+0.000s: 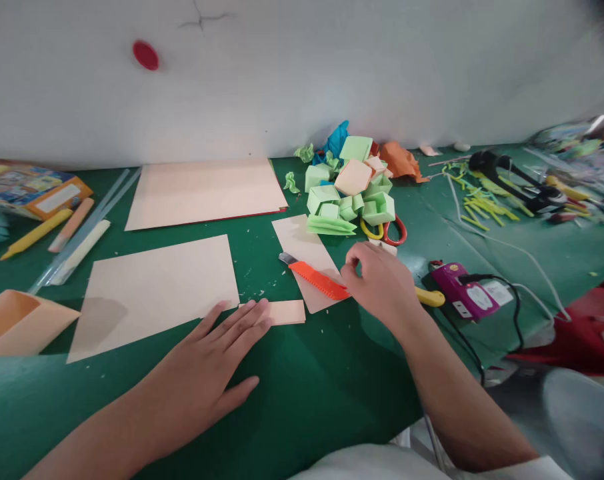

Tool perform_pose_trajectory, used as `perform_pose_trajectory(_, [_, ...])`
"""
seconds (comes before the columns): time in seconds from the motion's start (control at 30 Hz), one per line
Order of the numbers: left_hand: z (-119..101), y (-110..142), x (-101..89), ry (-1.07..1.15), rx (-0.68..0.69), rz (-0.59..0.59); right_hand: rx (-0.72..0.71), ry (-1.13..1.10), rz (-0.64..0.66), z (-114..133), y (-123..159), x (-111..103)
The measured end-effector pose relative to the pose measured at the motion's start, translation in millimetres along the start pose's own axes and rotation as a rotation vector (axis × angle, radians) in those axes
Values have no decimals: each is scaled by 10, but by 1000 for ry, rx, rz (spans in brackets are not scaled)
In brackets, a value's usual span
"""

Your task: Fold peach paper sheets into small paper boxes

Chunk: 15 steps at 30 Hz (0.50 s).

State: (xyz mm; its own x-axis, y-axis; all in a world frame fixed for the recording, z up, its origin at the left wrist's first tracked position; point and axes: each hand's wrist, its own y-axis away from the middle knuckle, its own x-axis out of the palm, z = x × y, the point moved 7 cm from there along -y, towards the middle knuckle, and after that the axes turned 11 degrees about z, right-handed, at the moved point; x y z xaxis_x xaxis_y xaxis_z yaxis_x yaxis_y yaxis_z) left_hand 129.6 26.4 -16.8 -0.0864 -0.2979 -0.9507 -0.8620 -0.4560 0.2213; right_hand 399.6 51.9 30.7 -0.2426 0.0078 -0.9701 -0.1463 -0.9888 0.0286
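Observation:
My left hand (227, 347) lies flat with its fingers stretched over a small folded strip of peach paper (288, 312), and its fingertips reach the lower edge of a large peach sheet (157, 290). Fingers curled in, my right hand (382, 283) is closed beside the tail end of an orange utility knife (319, 279). What those fingers hold, if anything, is hidden. The knife, its metal tip pointing left, lies across a narrower peach sheet (309, 243).
Behind are a stack of peach sheets (207, 193), folded green paper boxes (325, 199) and scissors with red and yellow handles (396, 232). A purple power adapter (465, 290) with cables is at right. Glue sticks (85, 250), a yellow crayon-like stick (37, 233) and a peach paper box (27, 327) are at left.

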Motion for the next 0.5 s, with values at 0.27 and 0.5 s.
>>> perform_pose_trajectory(0.27, [-16,12,-26,-26,20,-50,13,-119,-29,-72,-26,-71])
perform_pose_trajectory(0.5, [-20,4,-23,-61,22,-57,-33,-172,-15,-81,-57,-22])
